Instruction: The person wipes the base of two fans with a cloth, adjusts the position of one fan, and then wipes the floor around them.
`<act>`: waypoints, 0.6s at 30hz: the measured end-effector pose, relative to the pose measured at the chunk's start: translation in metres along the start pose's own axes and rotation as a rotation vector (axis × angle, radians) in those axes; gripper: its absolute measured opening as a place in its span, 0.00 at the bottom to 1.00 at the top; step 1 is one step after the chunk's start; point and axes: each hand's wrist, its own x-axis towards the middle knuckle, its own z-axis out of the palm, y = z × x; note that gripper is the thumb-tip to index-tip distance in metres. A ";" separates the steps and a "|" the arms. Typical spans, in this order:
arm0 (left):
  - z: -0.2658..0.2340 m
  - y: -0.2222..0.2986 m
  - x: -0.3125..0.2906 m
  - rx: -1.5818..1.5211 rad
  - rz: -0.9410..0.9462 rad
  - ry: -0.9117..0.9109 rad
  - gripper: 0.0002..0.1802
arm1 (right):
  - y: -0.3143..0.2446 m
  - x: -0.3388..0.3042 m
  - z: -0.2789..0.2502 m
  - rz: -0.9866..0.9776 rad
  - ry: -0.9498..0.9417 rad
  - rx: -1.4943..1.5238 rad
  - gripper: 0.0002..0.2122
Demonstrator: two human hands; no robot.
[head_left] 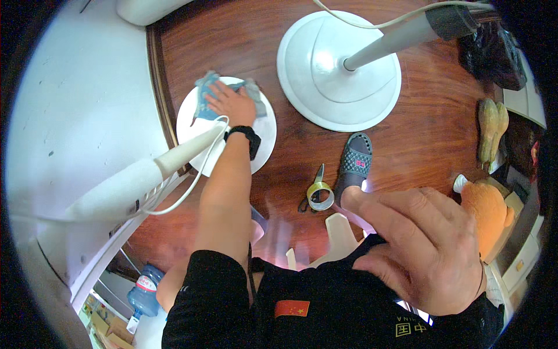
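Observation:
My left hand (233, 106), a black watch on its wrist, lies with spread fingers on a blue-grey cloth (207, 96). The cloth rests bunched on a round white stand base (264, 148), partly under my palm. From that base a pale pole (195, 145) slants toward the lower left, and a white cord hangs beside it and passes by my wrist. Close to the camera, my right hand (430, 244) hangs above my right leg with nothing in it; its fingers are loosely bent and the thumb stands apart.
A second round white base (343, 81) with a slanted pole stands at the far middle. Scissors (319, 173) and a tape roll (320, 196) lie by my slippered foot (356, 166). Squashes (492, 131) and an orange plush thing (485, 212) are at right; a water jug (144, 291), lower left.

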 end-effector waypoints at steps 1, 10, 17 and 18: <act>0.000 0.006 0.007 0.012 -0.084 0.006 0.44 | 0.001 0.001 0.001 0.016 -0.003 -0.005 0.28; -0.020 0.008 -0.051 -0.027 0.446 -0.089 0.38 | 0.001 -0.002 0.006 -0.024 0.019 0.025 0.26; -0.048 -0.041 -0.127 0.041 0.809 -0.241 0.35 | 0.001 -0.004 0.010 -0.091 0.109 0.008 0.19; -0.055 -0.057 -0.137 0.078 0.883 -0.288 0.35 | 0.000 -0.003 0.009 -0.099 0.066 0.002 0.19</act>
